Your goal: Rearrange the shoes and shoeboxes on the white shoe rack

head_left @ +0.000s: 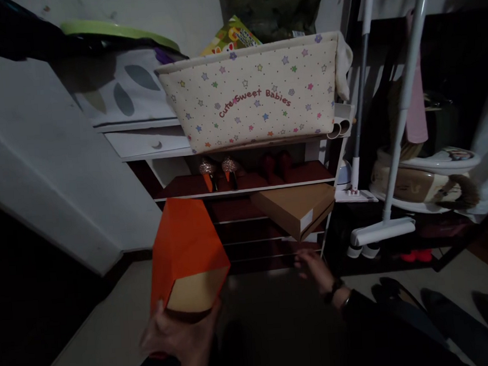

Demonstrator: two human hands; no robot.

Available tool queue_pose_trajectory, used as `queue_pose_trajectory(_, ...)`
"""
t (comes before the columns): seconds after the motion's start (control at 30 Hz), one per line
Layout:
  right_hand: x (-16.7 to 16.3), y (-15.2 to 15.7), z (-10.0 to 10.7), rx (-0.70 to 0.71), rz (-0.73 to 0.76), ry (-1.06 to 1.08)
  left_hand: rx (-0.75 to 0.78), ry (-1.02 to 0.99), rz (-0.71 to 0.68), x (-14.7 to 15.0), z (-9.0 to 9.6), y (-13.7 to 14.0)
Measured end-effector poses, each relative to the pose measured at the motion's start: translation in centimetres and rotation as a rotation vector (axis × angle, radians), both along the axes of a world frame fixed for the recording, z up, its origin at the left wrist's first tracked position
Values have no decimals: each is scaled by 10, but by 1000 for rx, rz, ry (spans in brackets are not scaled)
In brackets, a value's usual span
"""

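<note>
My left hand [177,332] grips the near end of an orange box [184,232], fingers at its lower edge. That box is tilted in front of the left part of a shoe rack [244,189], and a pale tan face shows at its near end. My right hand [314,268] is in the air, slightly blurred, with fingers loosely curled and apart and nothing visible in them. Just beyond it, a brown cardboard box [289,205] with a white label sticks out at an angle from the rack. Its far part is hidden under the upper shelf.
Glittery high heels [229,166] and dark red shoes [277,165] stand on the upper shelf. Above them sits a star-patterned fabric basket [255,101]. At right, a mop [383,230] leans beside a dark rack, and several dark shoes [403,305] lie on the floor.
</note>
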State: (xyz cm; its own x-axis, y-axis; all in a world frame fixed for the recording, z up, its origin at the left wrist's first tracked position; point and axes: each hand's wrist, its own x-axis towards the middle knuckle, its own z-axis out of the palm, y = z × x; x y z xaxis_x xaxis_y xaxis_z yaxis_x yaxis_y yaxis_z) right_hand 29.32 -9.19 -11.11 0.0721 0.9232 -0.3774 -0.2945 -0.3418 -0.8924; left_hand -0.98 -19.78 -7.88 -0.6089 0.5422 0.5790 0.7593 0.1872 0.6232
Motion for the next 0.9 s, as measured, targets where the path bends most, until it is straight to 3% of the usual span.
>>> queue_pose_trajectory(0.1, -58, -13, 17, 222, 289, 36, 26, 36, 71, -1, -13, 7)
queue_pose_trajectory(0.2, -119, -11, 57, 333, 473, 152, 0, 136, -35, -2, -18, 16)
queue_pose_trajectory(0.3, -155, -6, 92, 402, 446, 133, -40, 242, -126, -3, -12, 20)
queue_pose_trajectory(0.4, -162, -8, 104, 373, 355, 65, -82, 324, -141, -2, -2, 18)
queue_pose_trajectory(0.57, -149, -11, 94, 326, 244, 117, -143, 584, -216, 2, 9, 18)
queue_pose_trajectory(0.8, -136, 9, 55, 356, 174, 194, -131, 774, -356, 6, 4, 42)
queue_pose_trajectory(0.9, -128, 22, 46, 234, 146, 240, -172, 904, -423, 11, 9, 62)
